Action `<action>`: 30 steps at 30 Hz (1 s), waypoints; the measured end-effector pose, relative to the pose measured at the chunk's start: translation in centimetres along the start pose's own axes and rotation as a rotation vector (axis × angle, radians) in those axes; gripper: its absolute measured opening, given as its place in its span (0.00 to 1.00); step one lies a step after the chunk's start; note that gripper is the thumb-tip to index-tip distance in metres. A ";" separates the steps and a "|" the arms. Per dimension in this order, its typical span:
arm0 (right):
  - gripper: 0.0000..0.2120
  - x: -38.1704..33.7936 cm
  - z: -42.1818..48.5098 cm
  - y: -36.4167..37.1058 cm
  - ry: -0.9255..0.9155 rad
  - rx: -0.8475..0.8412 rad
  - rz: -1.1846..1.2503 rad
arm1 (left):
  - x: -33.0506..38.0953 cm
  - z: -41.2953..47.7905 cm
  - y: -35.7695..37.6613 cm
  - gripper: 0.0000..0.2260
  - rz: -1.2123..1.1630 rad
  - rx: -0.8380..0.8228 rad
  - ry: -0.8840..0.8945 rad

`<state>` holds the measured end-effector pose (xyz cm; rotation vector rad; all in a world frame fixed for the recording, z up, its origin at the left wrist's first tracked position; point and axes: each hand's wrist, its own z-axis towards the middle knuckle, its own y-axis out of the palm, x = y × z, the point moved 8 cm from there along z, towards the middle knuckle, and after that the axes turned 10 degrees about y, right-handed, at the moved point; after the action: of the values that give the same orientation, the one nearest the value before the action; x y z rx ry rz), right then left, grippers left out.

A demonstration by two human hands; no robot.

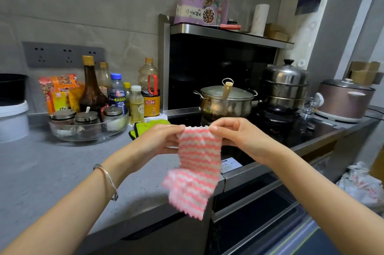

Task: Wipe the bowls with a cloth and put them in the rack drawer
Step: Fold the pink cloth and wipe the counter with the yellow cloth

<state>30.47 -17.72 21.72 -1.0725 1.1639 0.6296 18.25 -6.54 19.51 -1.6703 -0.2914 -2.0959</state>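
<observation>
2 hands, L (159,140) & R (234,138), pinch 1 cloth (197,163) (top edge).

The cloth (199,155) is blurred low down; the edge crops the bucket (12,121).

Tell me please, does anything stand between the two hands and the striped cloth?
Nothing visible does. The left hand and the right hand pinch the top edge of the cloth, which hangs free in front of the counter edge. No bowl is in view.
</observation>
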 end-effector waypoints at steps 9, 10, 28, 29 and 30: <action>0.12 -1.7 -0.8 -0.8 -0.047 0.035 0.001 | 2.3 -0.8 -0.2 0.06 0.107 0.126 0.230; 0.15 -1.4 -0.8 -0.5 -0.005 -0.020 -0.014 | 2.5 -0.8 -0.5 0.06 0.095 0.157 0.244; 0.13 -1.7 1.9 3.0 -0.001 -0.065 0.020 | -1.6 -0.6 -0.8 0.21 0.091 0.034 0.068; 0.15 -1.8 2.2 2.6 -0.014 -0.054 0.080 | -3.0 -1.0 -0.2 0.23 0.140 -0.061 0.006; 0.16 -1.7 2.5 2.1 -0.022 -0.039 0.140 | -4.3 -1.5 0.2 0.21 0.171 -0.132 -0.035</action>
<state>29.13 -14.41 22.67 -1.0207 1.2197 0.7747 17.75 -6.46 14.92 -1.7428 -0.0198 -1.9983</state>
